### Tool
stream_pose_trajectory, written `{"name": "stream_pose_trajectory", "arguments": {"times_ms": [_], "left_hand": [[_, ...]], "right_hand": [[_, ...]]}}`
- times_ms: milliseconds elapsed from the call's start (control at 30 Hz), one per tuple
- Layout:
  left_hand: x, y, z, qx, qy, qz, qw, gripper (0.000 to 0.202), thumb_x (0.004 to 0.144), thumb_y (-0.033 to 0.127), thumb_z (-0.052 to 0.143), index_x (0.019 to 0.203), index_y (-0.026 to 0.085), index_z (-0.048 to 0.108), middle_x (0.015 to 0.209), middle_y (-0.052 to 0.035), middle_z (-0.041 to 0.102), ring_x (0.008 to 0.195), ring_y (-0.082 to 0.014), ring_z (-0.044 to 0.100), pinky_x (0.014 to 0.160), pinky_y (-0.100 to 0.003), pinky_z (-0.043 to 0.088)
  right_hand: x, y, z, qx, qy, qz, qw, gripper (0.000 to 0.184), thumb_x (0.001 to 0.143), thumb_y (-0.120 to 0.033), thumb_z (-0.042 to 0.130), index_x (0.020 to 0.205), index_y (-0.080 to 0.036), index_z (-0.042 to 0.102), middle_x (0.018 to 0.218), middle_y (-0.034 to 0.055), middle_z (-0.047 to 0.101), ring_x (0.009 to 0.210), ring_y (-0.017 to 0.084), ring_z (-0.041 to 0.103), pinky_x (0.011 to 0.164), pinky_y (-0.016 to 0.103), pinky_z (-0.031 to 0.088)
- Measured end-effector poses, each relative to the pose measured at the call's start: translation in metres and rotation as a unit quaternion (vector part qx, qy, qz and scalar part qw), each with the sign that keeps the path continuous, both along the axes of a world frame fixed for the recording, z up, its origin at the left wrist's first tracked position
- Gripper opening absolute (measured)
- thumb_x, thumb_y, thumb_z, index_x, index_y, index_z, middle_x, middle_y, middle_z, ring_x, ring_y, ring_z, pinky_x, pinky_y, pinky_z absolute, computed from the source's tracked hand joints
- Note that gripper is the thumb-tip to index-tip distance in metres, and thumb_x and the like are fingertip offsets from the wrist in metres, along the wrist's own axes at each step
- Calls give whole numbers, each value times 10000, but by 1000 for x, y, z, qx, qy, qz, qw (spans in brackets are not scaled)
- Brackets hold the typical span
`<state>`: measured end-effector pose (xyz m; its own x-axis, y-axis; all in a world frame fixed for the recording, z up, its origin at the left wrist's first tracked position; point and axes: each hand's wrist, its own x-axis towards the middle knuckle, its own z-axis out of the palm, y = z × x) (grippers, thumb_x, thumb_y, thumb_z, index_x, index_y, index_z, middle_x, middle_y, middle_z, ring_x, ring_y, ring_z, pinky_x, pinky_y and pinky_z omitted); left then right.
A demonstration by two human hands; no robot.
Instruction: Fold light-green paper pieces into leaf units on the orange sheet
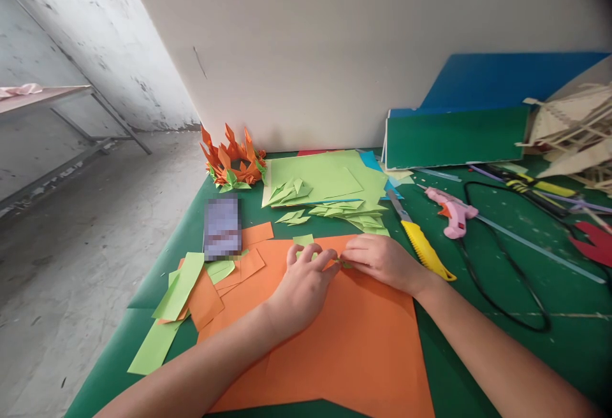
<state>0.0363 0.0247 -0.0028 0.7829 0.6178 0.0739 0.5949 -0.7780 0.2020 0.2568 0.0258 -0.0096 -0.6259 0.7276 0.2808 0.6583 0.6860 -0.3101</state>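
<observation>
Both hands rest on a large orange paper sheet (344, 348) on the green table (564, 316). My left hand (306, 287) and my right hand (380, 259) meet fingertip to fingertip, pinching a small light green paper piece (345, 264) between them. Only a sliver of that piece shows. Another light green scrap (303, 239) lies just beyond the left fingers. A stack of light green sheets (325, 179) with several folded green pieces (344, 209) sits behind the hands.
An orange and green folded paper ring (232, 160) stands at the back left. A phone (222, 227) lies left of the hands among orange and green strips (179, 294). A yellow utility knife (421, 243), pink glue gun (452, 211), black cord (502, 303) and green folder (454, 137) lie to the right.
</observation>
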Motion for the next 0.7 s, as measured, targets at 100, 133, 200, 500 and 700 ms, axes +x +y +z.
{"name": "stream_pose_trajectory", "arguments": {"times_ms": [100,133,200,500,700], "left_hand": [[0,1,1,-8,-1,-5,1000,414,828,36,395,1146,226,579,1261,-24,557,1096,-252,419,893,-461,269],[0,1,1,-9,-2,-4,1000,418,825,34,397,1149,226,578,1259,-26,559,1098,-254,418,894,-463,267],[0,1,1,-11,-2,-4,1000,424,823,30,397,1154,225,578,1254,-33,566,1096,-256,419,892,-464,263],[-1,2,0,-9,-12,-3,1000,426,830,36,408,1160,236,587,1235,-31,583,1082,-254,430,895,-471,261],[-1,3,0,-7,-14,-3,1000,400,859,48,400,1148,240,599,1217,-21,591,1060,-243,448,900,-467,273]], "right_hand": [[0,0,1,0,3,6,1000,335,1009,-245,373,932,-193,694,893,65,688,825,178,607,688,280,471],[0,0,1,-3,3,8,1000,332,1008,-240,376,934,-190,696,899,65,689,832,178,609,697,282,475],[1,0,1,-9,6,10,1000,326,1005,-232,384,936,-188,699,916,64,692,847,179,611,716,287,482],[1,0,3,-24,13,6,1000,305,997,-224,406,932,-201,703,925,58,693,850,182,612,718,288,478],[1,0,3,-32,13,7,999,293,994,-231,420,920,-209,703,934,52,691,863,182,610,729,291,477]]}}
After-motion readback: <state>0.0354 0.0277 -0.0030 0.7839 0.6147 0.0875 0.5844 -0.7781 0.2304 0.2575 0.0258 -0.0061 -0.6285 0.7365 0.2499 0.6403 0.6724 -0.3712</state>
